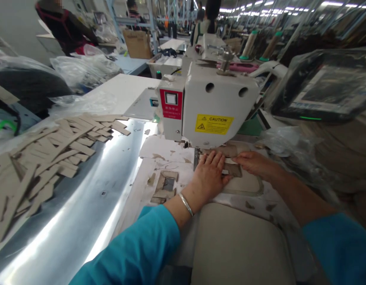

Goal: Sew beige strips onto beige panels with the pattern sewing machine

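Note:
My left hand (211, 173) lies flat on a tan piece in the white template under the sewing machine head (218, 103), its fingers stretched toward the needle area. At the template's right side, my right hand (252, 164) is closed in a pinch at the edge of a tan fabric strip (229, 150). A brown patch (234, 170) shows between the two hands. To the left, the white template (144, 174) has a tan-edged rectangular cutout (166, 184). Nearest me lies a large tan panel with rounded corners (241, 245).
Many tan strips (58, 154) are heaped at left on a shiny metal table (102, 198). A plastic-wrapped control screen (325, 87) stands at right, near thread cones (250, 45). Clear plastic bags (84, 69) and a cardboard box (137, 43) sit farther back, with people beyond.

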A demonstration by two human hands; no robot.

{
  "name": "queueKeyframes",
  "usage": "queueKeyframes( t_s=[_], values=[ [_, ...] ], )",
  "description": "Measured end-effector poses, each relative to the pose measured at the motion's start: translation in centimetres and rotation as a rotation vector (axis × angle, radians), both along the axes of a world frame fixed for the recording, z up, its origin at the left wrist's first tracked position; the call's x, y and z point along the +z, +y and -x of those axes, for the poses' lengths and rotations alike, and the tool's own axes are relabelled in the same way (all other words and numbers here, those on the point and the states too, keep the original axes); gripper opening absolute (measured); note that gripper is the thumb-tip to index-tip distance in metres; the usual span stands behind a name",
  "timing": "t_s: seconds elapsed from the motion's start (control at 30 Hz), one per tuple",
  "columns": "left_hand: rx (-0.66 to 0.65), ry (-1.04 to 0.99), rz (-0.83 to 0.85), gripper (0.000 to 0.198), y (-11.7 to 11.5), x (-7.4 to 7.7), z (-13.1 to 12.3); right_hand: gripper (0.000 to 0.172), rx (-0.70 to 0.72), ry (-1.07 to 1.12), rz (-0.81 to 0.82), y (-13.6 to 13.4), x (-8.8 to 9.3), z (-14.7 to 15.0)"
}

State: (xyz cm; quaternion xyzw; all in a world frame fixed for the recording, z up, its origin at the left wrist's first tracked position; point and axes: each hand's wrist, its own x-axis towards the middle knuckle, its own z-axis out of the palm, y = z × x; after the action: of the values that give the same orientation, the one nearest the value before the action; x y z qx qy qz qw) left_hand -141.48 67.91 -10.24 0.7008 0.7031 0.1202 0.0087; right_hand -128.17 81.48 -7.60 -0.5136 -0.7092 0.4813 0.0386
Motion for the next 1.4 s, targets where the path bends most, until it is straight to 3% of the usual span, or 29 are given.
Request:
queueKeyframes(
  t_s=[0.13, 0.27, 0.37, 0.5, 0.63, 0.77, 1.0, 1.27, 1.4],
  values=[
    [0.001, -0.022, 0.029, 0.063, 0.2, 0.3, 0.1, 0.02, -0.033, 0.061, -0.101, 0.4, -0.2, -0.5],
    [0.028, -0.033, 0.06, 0.063, 0.6, 0.5, -0.4, 0.027, 0.001, -0.054, -0.224, 1.0, -0.4, -0.9],
    [0.059, -0.036, 0.047, 0.063, 0.7, 0.3, -0.8, 0.028, 0.08, -0.154, -0.215, 1.7, -0.4, -1.0],
    [0.026, -0.032, -0.01, 0.062, 0.7, -0.1, -0.6, 0.038, 0.102, -0.114, -0.086, 2.1, -0.3, -0.9],
    [-0.011, -0.019, -0.038, 0.06, 0.4, -0.4, -0.3, 0.027, 0.054, 0.035, -0.149, 1.1, 0.3, -0.9],
    [0.046, -0.005, 0.02, 0.059, 0.0, -0.3, -0.8, 0.018, 0.019, 0.066, -0.267, 0.3, 0.0, -1.1],
    [0.142, 0.031, 0.06, 0.065, 0.2, 0.0, -1.7, 0.024, -0.073, 0.063, 0.031, 1.1, -1.2, -1.2],
    [-0.117, 0.0, 0.007, 0.057, 1.7, -0.5, -0.9, 0.024, 0.011, -0.044, 0.147, 1.9, -0.2, -0.6],
    [-0.118, -0.003, 0.017, 0.056, 1.8, -0.3, -1.0, 0.027, 0.032, -0.076, 0.091, 2.1, -0.5, -0.7]
  ],
)
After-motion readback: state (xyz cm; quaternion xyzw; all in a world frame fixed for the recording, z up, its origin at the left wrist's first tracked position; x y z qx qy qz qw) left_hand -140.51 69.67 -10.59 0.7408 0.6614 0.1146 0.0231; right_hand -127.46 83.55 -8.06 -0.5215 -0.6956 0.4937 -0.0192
